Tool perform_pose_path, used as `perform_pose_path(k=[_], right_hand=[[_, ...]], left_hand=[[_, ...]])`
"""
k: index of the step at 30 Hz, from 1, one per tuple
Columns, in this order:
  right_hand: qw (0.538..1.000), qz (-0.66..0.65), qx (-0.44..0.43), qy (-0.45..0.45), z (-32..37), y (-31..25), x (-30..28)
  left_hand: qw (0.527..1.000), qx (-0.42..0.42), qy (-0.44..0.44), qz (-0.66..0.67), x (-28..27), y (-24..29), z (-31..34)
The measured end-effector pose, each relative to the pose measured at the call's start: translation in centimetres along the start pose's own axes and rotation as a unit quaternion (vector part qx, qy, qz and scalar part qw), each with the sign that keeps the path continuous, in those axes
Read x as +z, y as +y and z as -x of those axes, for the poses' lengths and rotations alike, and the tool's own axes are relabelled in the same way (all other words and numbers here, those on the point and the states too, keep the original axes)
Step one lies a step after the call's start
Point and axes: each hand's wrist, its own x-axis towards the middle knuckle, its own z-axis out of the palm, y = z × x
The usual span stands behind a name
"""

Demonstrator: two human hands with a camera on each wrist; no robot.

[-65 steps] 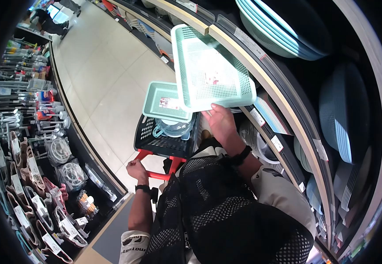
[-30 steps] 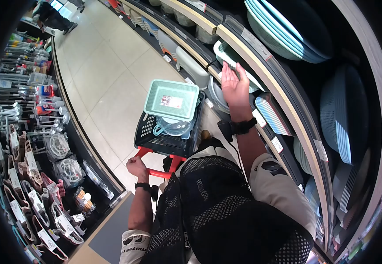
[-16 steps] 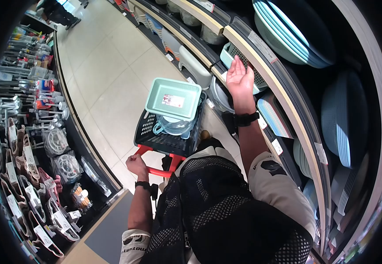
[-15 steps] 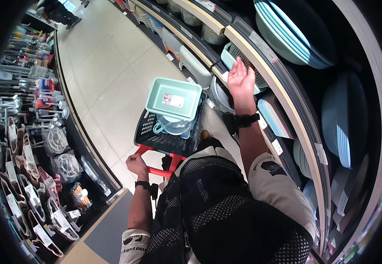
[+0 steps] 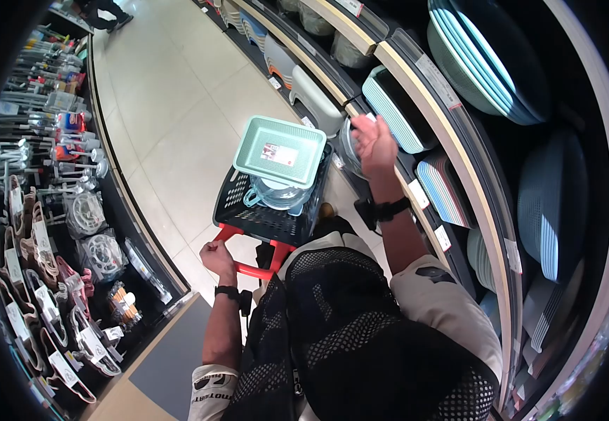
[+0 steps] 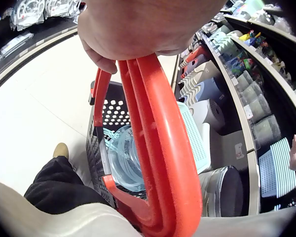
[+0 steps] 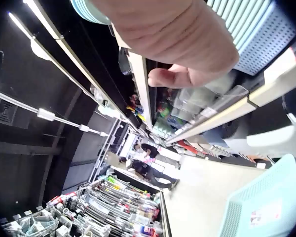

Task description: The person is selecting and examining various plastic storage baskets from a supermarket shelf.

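A mint tray [image 5: 302, 150] already tops the central basket [image 5: 266, 226]; left hand [image 5: 218, 258] grips red handle [image 5: 254, 271], empty right hand [image 5: 377, 149] open near stacked trays [image 5: 393, 116], upper right.

The left hand [image 5: 217, 258] curls in a closed grip, its forearm [image 5: 223, 330] behind; the right hand [image 5: 376, 147], fingers loosely bent, is ahead and right of that grip.

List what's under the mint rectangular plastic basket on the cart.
Translucent blue round plastic ware, inside the black holed plastic cart. The mint basket partly hides the ware; anything fully covered can't be seen.
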Motion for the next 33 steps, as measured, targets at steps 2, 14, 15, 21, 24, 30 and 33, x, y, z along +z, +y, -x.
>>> perform_pose_path(k=[2,14,15,21,24,30,33], right_hand=[[0.997,0.027,0.057,-0.032,-1.2,2.8,-0.6],[0.933,0.278,0.221,0.06,-8.5,22.0,-8.1],[0.932,0.279,0.225,0.06,-8.9,23.1,-8.3],[0.873,0.464,0.134,0.07,-13.6,32.0,-12.7],[0.861,0.491,0.13,0.001,-12.7,30.8,-11.9],[0.883,0.424,0.202,0.019,-10.4,26.6,-8.5],[0.868,0.481,0.116,-0.029,-12.5,28.8,-10.2]], left_hand=[[1.0,-0.002,0.005,-0.002,-0.2,0.0,0.0],[0.999,-0.03,-0.01,-0.015,0.3,-1.2,-0.5],[0.999,-0.032,-0.01,-0.019,0.4,-1.3,-0.4],[0.998,-0.041,-0.01,-0.052,0.7,-3.3,-1.1],[0.996,-0.041,-0.026,-0.069,0.8,-3.7,-1.1],[0.998,-0.034,-0.011,-0.054,0.7,-2.8,-0.7],[0.997,-0.028,-0.01,-0.066,0.4,-1.4,-0.4]])
